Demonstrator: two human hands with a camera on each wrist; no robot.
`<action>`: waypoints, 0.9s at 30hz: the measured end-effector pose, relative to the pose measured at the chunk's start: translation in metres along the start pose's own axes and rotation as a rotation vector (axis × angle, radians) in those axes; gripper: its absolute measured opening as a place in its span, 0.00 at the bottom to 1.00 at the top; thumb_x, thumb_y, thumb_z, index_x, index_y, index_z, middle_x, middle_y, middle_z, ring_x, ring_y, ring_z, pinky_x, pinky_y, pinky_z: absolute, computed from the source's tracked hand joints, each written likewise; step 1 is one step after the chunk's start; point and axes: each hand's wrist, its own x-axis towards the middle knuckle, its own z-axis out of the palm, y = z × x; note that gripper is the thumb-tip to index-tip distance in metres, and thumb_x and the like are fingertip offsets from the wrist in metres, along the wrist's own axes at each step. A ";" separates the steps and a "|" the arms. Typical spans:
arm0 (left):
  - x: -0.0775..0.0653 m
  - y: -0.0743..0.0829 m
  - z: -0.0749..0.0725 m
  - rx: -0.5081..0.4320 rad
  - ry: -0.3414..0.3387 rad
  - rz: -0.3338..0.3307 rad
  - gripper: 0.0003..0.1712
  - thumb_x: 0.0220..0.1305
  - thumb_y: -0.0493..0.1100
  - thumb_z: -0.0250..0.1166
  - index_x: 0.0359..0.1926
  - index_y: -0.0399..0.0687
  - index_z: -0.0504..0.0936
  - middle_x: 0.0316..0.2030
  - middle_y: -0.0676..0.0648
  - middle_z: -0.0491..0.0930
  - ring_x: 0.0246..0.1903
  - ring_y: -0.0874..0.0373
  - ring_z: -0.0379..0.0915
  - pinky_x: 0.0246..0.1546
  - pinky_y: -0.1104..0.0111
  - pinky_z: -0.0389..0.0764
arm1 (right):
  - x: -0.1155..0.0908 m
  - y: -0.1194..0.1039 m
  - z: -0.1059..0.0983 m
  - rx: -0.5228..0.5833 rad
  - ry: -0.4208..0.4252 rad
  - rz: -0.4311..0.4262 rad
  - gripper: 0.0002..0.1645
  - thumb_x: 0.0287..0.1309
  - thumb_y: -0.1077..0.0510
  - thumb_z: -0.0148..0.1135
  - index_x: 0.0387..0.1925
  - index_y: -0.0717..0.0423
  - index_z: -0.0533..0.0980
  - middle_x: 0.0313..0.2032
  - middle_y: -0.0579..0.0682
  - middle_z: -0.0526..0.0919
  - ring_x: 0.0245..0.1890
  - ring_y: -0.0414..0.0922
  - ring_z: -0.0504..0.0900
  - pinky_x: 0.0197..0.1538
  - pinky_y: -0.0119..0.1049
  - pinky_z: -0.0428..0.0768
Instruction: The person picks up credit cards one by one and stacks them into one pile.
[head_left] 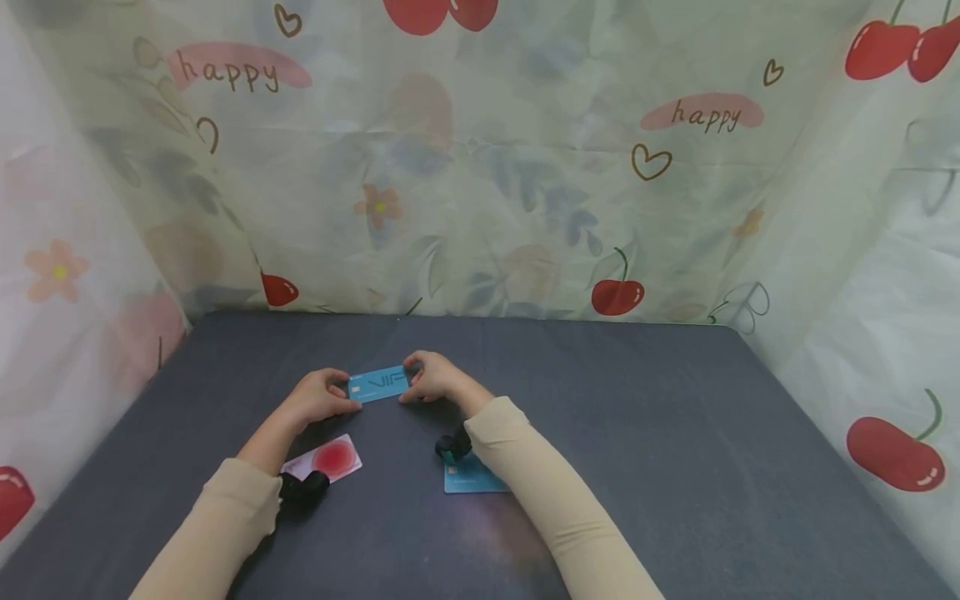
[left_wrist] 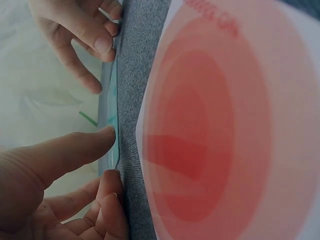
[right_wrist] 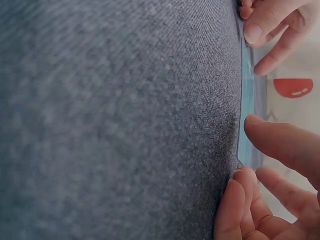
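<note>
A blue VIP card (head_left: 378, 384) lies level at the far middle of the table, its chip side up. My left hand (head_left: 321, 394) holds its left end between thumb and fingers. At the right end my right hand (head_left: 435, 379) grips the card the same way. Both wrist views show the card edge-on, as a thin blue strip (right_wrist: 245, 100) low over the cloth. Under my left wrist lies a pale pink card (head_left: 347, 460) with a red circle, partly hidden. A second blue card (head_left: 468, 479) is half covered by my right forearm.
The dark grey table (head_left: 675, 467) reaches back to a patterned curtain (head_left: 480, 217) with cherries and hearts. Similar cloth hangs at both sides. Black wrist cameras (head_left: 306, 490) sit low over the two cards near my wrists.
</note>
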 end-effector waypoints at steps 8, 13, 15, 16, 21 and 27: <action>0.005 0.000 0.001 0.013 0.004 -0.009 0.35 0.54 0.41 0.67 0.59 0.30 0.65 0.32 0.43 0.75 0.29 0.57 0.70 0.28 0.71 0.69 | 0.003 -0.002 0.003 -0.059 -0.004 0.001 0.38 0.47 0.64 0.69 0.61 0.55 0.67 0.40 0.58 0.81 0.22 0.39 0.72 0.24 0.27 0.72; 0.005 0.000 0.000 0.023 -0.002 -0.005 0.33 0.55 0.40 0.66 0.59 0.31 0.66 0.32 0.42 0.75 0.28 0.57 0.69 0.28 0.72 0.69 | 0.005 -0.003 0.004 -0.074 0.009 0.011 0.37 0.47 0.64 0.69 0.61 0.55 0.68 0.33 0.51 0.77 0.21 0.38 0.70 0.23 0.26 0.71; 0.005 0.001 0.000 0.027 -0.003 -0.005 0.32 0.55 0.40 0.66 0.58 0.31 0.66 0.32 0.42 0.75 0.28 0.57 0.69 0.28 0.72 0.69 | 0.005 -0.004 0.005 -0.071 0.018 0.016 0.36 0.47 0.64 0.69 0.61 0.55 0.68 0.30 0.50 0.75 0.20 0.38 0.69 0.23 0.26 0.70; 0.005 0.001 0.000 0.027 -0.003 -0.007 0.32 0.55 0.40 0.66 0.58 0.31 0.67 0.32 0.42 0.75 0.28 0.57 0.69 0.28 0.72 0.69 | 0.005 -0.004 0.005 -0.070 0.023 0.019 0.36 0.47 0.64 0.69 0.60 0.55 0.68 0.30 0.49 0.74 0.20 0.38 0.69 0.23 0.27 0.70; 0.004 0.002 0.001 0.029 0.003 -0.016 0.31 0.55 0.40 0.65 0.58 0.32 0.67 0.32 0.42 0.74 0.29 0.57 0.70 0.28 0.71 0.69 | 0.006 -0.003 0.007 -0.069 0.045 0.027 0.34 0.47 0.64 0.69 0.58 0.55 0.70 0.31 0.49 0.73 0.21 0.39 0.70 0.24 0.28 0.71; 0.005 0.001 0.000 0.025 0.008 -0.017 0.31 0.55 0.39 0.65 0.58 0.32 0.67 0.32 0.42 0.75 0.28 0.57 0.70 0.27 0.72 0.69 | 0.006 -0.004 0.008 -0.050 0.051 0.043 0.30 0.47 0.64 0.69 0.54 0.56 0.71 0.30 0.49 0.72 0.22 0.40 0.70 0.27 0.30 0.72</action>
